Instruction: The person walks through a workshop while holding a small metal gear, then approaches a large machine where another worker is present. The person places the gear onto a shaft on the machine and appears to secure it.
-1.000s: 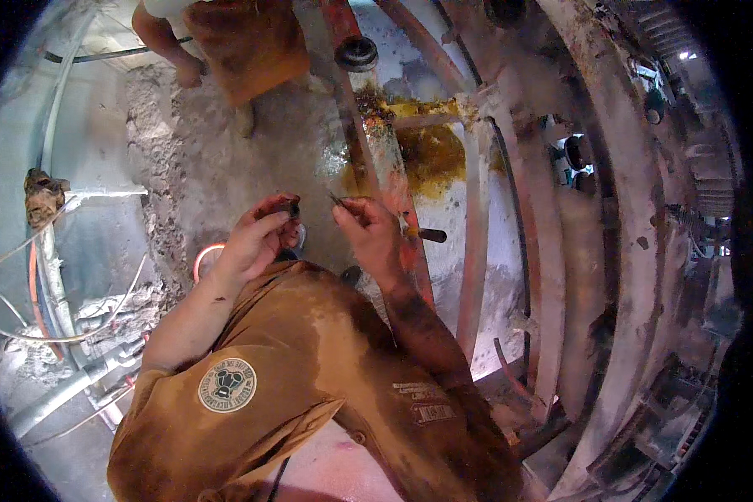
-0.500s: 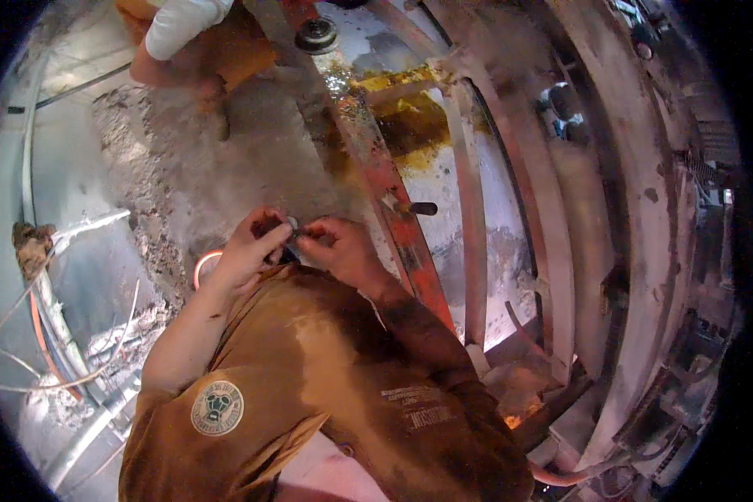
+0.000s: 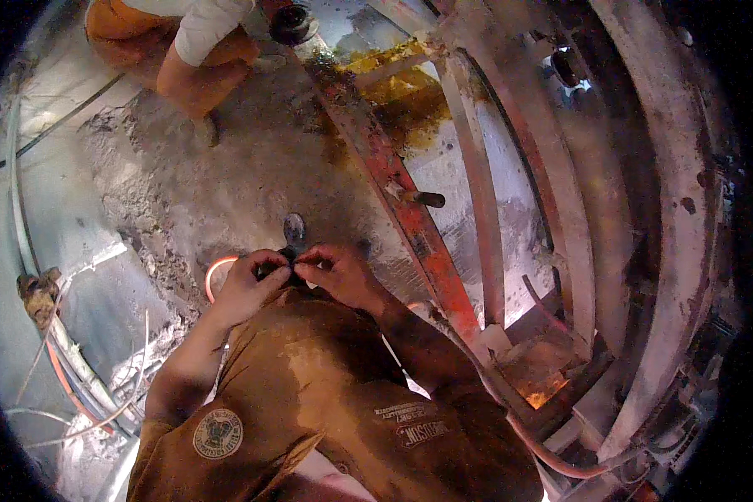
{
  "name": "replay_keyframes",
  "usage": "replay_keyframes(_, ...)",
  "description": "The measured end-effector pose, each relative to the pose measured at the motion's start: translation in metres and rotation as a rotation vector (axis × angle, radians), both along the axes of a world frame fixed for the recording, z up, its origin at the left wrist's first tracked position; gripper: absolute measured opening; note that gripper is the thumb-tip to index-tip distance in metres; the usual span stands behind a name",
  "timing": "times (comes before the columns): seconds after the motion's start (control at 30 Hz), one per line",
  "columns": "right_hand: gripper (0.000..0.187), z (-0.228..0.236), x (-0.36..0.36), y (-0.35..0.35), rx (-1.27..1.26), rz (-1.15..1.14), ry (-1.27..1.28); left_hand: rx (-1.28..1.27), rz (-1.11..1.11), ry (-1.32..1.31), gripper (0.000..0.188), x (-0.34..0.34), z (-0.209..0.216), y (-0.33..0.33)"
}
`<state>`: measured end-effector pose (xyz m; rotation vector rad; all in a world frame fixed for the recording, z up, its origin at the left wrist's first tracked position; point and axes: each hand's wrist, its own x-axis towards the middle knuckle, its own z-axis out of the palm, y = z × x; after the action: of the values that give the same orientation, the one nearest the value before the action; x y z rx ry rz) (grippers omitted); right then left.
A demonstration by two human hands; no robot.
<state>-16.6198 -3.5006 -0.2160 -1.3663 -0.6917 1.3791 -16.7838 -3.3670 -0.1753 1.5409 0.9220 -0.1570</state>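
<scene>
Meeting almost at the fingertips, the left hand [image 3: 258, 286] and the right hand [image 3: 343, 276] are in front of the brown shirt [image 3: 309, 360]. Each grip has its fingers bent inward, with little opening. A small dark piece [image 3: 292, 262] seems to lie between them; I cannot tell which hand holds it. To the right, a red metal beam [image 3: 402, 197] carries a dark peg [image 3: 429, 199]; a co-worker [image 3: 197, 79] is at upper left.
</scene>
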Motion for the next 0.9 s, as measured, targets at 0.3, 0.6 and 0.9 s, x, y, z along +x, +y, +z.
replay_keyframes(0.3, 0.023, -0.005, -0.007, 0.025, -0.085, 0.006, -0.129, -0.122, 0.111, -0.069, 0.02, -0.008, -0.03, 0.019)
replay_keyframes(0.6, 0.025, -0.036, -0.02, 0.047, -0.06, -0.108, -0.111, -0.2, -0.003, -0.035, 0.015, -0.004, -0.045, 0.07)
replay_keyframes(0.9, 0.022, -0.054, -0.027, 0.045, -0.13, -0.278, -0.001, -0.357, -0.188, 0.171, 0.02, 0.023, -0.058, 0.092)
